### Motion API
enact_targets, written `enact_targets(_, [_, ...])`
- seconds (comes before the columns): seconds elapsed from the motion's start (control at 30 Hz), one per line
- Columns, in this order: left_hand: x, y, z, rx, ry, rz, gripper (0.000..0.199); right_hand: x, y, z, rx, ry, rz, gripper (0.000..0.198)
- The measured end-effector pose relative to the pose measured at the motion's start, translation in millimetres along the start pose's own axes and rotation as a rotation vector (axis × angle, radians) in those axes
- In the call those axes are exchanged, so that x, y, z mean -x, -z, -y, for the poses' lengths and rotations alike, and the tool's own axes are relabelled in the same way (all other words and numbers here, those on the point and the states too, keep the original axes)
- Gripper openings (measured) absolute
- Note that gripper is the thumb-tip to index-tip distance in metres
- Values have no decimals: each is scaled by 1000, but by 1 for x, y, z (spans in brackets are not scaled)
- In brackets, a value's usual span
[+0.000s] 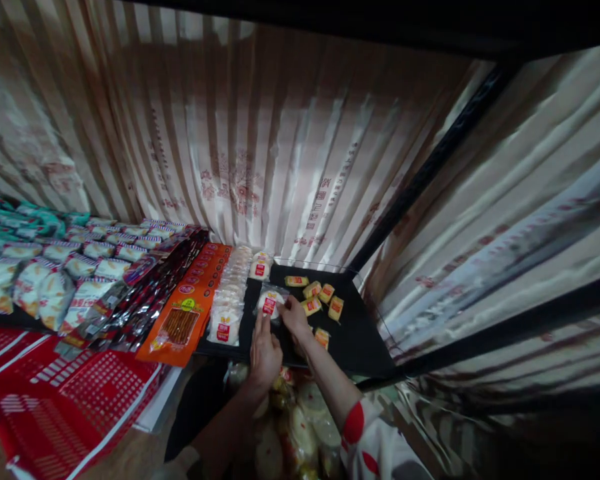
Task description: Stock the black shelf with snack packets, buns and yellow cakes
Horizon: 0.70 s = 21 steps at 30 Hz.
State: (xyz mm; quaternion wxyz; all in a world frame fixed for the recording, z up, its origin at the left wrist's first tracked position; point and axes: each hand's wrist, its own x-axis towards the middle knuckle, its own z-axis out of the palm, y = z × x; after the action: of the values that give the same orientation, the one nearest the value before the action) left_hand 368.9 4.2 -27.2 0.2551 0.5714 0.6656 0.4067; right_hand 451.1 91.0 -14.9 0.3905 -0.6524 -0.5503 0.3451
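Note:
A clear packet holding a round white snack, with a red label (269,305), is on or just above the black shelf (350,347). My right hand (296,318) pinches its right edge. From below, my left hand (266,353) has its fingers closed at the packet's lower edge, the thumb side partly hidden. To the left runs a row of matching white packets (225,327), overlapping one another. One more such packet (261,266) stands behind, near the curtain. Several small yellow packets (312,306) with orange labels lie scattered to the right of my hands.
Left of the row lie orange snack bags (179,323), dark shiny packs (145,290) and many white bags (57,290). A red basket (70,400) stands below at left. Bagged goods (300,427) sit beneath the shelf. A black post (425,173) and curtain (260,133) bound the shelf.

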Motion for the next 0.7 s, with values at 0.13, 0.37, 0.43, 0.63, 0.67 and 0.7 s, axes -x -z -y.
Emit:
enact_targets(0.13, [-29,-11,3,-114,-38,12,61,-30,-15,0,135,40,12,15])
enact_targets(0.37, [-72,-21,12,-191,-35,2,63,-72,-35,1,120,62,25,13])
enact_targets(0.43, [-82,-23,14,-205,-46,1,62,-82,-39,0,97,78,32,13])
enact_targets(0.63, [-106,-31,18,-204,-40,-21,61,-103,-48,1,132,113,40,16])
enact_targets(0.67, [-109,-32,18,-203,-35,-23,61,-105,-48,2,192,103,35,16])
enact_targets(0.7, [-111,-32,19,-204,-29,-24,61,-107,-49,3,260,90,27,16])
